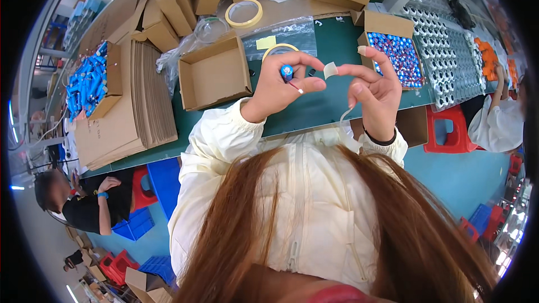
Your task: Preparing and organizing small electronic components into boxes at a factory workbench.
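My left hand (274, 88) is closed around a small blue cylindrical battery (287, 71), its end facing up. Thin leads with a small white connector (300, 91) stick out beside the thumb. A short piece of pale tape (330, 70) spans the gap between my two index fingertips and touches both. My right hand (379, 92) has its fingers apart, the index stretched toward the tape and the middle finger raised. Something pale sits on the raised fingertip; I cannot tell what. Under the left hand, a roll of yellowish tape (280, 48) is partly hidden.
An open cardboard box (193, 76) lies left of my hands. Blue batteries (396, 56) fill a box at right, beside trays of white parts (443, 59). Stacked cardboard (149, 98) and a box of blue cells (90, 81) stand at left. Another tape roll (243, 13) lies behind. People sit on both sides.
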{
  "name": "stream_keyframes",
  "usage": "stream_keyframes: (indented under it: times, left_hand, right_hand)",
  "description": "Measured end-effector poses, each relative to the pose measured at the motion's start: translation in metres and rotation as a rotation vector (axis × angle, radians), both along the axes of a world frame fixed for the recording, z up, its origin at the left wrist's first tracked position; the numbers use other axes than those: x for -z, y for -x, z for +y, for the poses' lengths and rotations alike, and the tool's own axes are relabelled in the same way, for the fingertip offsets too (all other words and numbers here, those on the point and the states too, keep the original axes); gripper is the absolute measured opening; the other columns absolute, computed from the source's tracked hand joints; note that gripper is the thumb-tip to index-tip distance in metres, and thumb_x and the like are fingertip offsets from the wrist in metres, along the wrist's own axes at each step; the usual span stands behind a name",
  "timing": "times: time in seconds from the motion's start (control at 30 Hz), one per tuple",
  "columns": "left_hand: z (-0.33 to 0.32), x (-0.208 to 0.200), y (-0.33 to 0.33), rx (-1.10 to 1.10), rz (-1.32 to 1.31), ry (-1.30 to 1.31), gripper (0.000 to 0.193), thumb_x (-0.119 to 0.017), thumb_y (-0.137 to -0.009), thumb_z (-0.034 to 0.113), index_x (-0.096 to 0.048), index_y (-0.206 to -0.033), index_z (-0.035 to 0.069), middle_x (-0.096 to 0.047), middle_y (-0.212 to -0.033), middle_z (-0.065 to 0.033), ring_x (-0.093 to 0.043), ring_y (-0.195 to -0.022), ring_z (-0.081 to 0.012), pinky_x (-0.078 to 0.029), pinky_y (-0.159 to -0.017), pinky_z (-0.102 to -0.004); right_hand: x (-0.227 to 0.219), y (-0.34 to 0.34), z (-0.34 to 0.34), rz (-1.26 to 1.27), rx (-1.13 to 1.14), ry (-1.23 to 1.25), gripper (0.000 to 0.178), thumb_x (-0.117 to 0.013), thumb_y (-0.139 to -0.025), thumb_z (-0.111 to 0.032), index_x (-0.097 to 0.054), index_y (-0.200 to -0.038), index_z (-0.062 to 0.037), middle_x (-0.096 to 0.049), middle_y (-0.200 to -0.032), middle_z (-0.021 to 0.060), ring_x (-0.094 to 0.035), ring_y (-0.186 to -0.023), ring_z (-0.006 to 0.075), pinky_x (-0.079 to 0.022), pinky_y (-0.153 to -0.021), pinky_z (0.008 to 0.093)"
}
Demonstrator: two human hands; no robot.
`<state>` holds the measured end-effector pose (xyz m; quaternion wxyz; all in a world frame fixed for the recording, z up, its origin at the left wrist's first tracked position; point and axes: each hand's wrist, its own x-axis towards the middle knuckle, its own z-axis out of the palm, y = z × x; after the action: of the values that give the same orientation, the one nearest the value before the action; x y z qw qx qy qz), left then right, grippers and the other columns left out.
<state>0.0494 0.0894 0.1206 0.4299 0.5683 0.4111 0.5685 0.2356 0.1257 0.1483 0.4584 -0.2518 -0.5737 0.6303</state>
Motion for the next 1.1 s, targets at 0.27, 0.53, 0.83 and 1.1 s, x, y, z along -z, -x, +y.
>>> stream_keyframes:
  times: [0.27,0.53,0.83,1.1]
  left_hand:
    - [-0.005,-0.01,-0.011,-0.075,0.099,-0.028,0.022,-0.074,-0.068,0.009,-0.062,-0.084,0.001,-0.032,-0.051,0.0072,-0.025,-0.049,-0.0025,-0.019,-0.046,-0.0199]
    - [-0.001,-0.024,0.002,0.104,0.14,-0.049,0.02,-0.071,-0.066,0.007,-0.06,-0.082,0.003,-0.031,-0.05,0.0052,-0.027,-0.048,-0.0037,-0.022,-0.045,-0.0215]
    - [-0.006,-0.03,0.001,0.197,0.272,0.025,0.01,-0.054,-0.067,-0.002,-0.057,-0.076,0.004,-0.045,-0.053,-0.001,-0.036,-0.046,-0.0082,-0.029,-0.044,-0.0224]
    - [-0.012,-0.03,0.0,0.082,0.448,-0.137,0.011,-0.055,-0.064,-0.002,-0.057,-0.073,0.005,-0.053,-0.057,-0.0099,-0.051,-0.047,-0.0221,-0.038,-0.044,-0.0293]
  right_hand:
    - [-0.003,-0.004,-0.004,-0.031,-0.085,-0.008,0.047,-0.058,-0.079,0.001,-0.036,-0.121,0.0007,-0.062,-0.096,0.0184,-0.05,-0.055,0.0039,-0.042,-0.05,0.0161]
    - [-0.012,-0.009,-0.002,-0.165,-0.092,-0.045,0.035,-0.054,-0.082,-0.009,-0.044,-0.113,0.0016,-0.062,-0.067,0.0101,-0.036,-0.041,0.0006,-0.025,-0.038,0.0151]
    - [-0.042,-0.002,0.01,-0.187,-0.427,0.222,0.019,-0.055,-0.085,-0.01,-0.056,-0.097,0.0036,-0.063,-0.071,0.0055,-0.05,-0.049,0.003,-0.028,-0.039,0.0145]
    - [-0.052,0.012,-0.001,-0.364,-0.345,-0.079,0.008,-0.053,-0.083,0.001,-0.057,-0.088,0.0061,-0.058,-0.067,0.0045,-0.051,-0.051,0.0048,-0.037,-0.045,0.0162]
